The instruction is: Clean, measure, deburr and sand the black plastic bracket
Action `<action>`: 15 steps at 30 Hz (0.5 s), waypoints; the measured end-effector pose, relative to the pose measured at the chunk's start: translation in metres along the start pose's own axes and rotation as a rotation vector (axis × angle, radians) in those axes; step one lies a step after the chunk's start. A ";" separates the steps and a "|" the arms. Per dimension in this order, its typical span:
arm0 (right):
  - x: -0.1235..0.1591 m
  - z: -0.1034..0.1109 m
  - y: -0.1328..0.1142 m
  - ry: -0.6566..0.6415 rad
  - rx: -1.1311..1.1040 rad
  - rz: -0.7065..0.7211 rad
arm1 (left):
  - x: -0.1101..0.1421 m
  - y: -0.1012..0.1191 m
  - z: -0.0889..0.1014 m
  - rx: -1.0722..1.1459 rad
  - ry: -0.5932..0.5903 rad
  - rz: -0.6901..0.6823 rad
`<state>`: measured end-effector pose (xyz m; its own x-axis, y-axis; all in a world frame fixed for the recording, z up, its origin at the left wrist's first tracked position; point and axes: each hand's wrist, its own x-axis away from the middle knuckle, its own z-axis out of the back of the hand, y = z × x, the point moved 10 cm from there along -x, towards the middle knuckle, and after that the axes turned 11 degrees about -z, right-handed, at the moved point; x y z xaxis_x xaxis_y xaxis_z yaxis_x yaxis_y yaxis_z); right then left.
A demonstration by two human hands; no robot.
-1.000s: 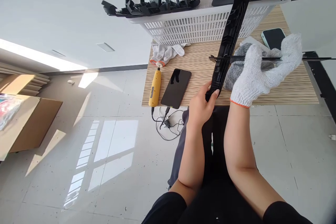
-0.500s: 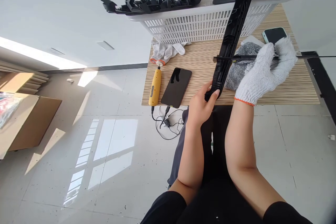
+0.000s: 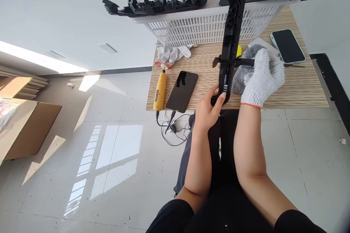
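My bare left hand [image 3: 208, 111] grips the near end of a long black plastic part [image 3: 231, 40] that rises steeply toward the top of the view. My right hand [image 3: 263, 79], in a white knit glove with an orange cuff, is closed around a thin black rod-like tool [image 3: 237, 61] that crosses the part horizontally and pokes out on its left side. Behind the gloved hand lies a grey cloth [image 3: 242, 74] with something yellow beside it.
A wood-grain table [image 3: 300, 87] carries a white slatted basket [image 3: 202, 25] topped with black plastic parts [image 3: 155, 6], a spare glove [image 3: 171, 54], a yellow tool [image 3: 159, 91], a black phone [image 3: 182, 91] with cables [image 3: 175, 129], and a second phone [image 3: 287, 46]. Cardboard boxes [image 3: 22, 127] stand at left.
My gloved right hand has slid left along the rod, closer to the black part, uncovering the second phone. The black part now stands more upright.
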<state>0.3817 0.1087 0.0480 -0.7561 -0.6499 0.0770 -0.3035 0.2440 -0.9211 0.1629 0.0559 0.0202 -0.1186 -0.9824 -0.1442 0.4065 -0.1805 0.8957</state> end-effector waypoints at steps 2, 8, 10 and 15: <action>0.006 0.000 -0.003 0.017 0.047 0.030 | 0.000 0.001 0.001 -0.005 0.012 0.001; 0.015 -0.002 -0.011 0.012 0.176 0.082 | -0.002 0.002 0.001 -0.017 0.003 0.034; 0.015 -0.002 -0.013 0.004 0.203 0.115 | -0.002 0.002 0.001 -0.015 0.005 0.039; 0.011 0.000 -0.013 0.039 0.227 0.138 | -0.002 0.002 0.001 -0.009 0.015 0.036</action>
<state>0.3777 0.0983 0.0602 -0.8045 -0.5923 -0.0447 -0.0615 0.1580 -0.9855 0.1627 0.0574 0.0228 -0.0898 -0.9889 -0.1185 0.4184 -0.1454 0.8966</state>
